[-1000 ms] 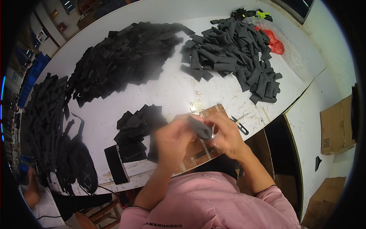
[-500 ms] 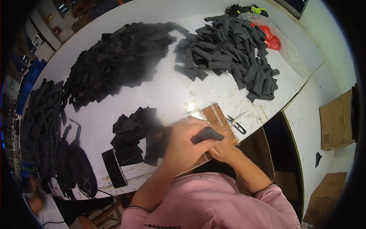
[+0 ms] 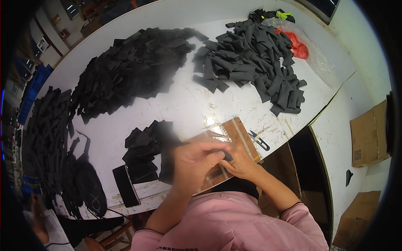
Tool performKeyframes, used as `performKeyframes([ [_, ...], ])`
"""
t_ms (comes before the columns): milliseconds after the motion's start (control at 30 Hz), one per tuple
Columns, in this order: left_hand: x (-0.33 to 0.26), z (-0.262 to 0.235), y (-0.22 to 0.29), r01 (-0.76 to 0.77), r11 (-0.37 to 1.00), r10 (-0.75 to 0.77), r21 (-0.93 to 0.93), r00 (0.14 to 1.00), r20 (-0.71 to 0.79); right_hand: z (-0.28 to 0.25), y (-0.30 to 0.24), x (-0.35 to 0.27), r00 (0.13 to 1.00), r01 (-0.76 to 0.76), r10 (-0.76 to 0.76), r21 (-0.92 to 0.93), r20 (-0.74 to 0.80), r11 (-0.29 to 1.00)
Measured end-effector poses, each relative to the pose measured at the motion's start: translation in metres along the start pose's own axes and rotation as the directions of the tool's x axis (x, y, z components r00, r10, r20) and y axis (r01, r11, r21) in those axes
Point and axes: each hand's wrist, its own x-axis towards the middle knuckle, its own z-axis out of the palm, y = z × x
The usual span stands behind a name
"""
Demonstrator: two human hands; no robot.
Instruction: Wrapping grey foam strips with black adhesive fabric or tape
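A white worktable (image 3: 184, 104) fills the view, scuffed and strewn with heaps of dark cloth. Near its front edge, over a brown board (image 3: 234, 131), a small black fabric piece (image 3: 226, 155) is pinched between both hands: the left hand (image 3: 197, 163) curls over it from above, fingers closed on it, and the right hand (image 3: 240, 163) grips it from below. Just left lies a small pile of black pieces (image 3: 144, 146). Thread snips (image 3: 259, 140) rest right of the board. Farther back sit a large black heap (image 3: 130, 75) and a grey heap (image 3: 251, 58).
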Motion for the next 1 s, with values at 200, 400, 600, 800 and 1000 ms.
performKeyframes([
  [200, 0.001, 0.004, -0.003, -0.056, 0.996, 0.055, -0.073, 0.998, -0.006, 0.016, 0.007, -0.001, 0.997, 0.031, -0.018, 0.178, -0.074, 0.984],
  [400, 0.003, 0.001, -0.002, 0.077, 0.993, -0.08, -0.084, 0.996, -0.036, 0.009, 0.009, -0.001, 0.998, -0.009, 0.015, 0.086, -0.059, 0.996],
  [600, 0.005, -0.001, -0.012, -0.078, 0.995, 0.082, -0.064, 0.995, 0.055, 0.017, 0.021, -0.003, 0.998, 0.032, -0.028, 0.08, -0.05, 0.996],
  [800, 0.003, 0.003, -0.007, -0.032, 0.99, 0.028, -0.14, 0.999, -0.036, 0.014, 0.015, -0.002, 0.994, 0.041, -0.035, 0.051, -0.102, 0.998],
  [1000, -0.004, -0.005, 0.004, -0.211, 0.929, 0.146, -0.305, 0.964, -0.221, -0.012, -0.021, 0.01, 0.908, 0.291, -0.311, -0.112, -0.282, 0.95],
])
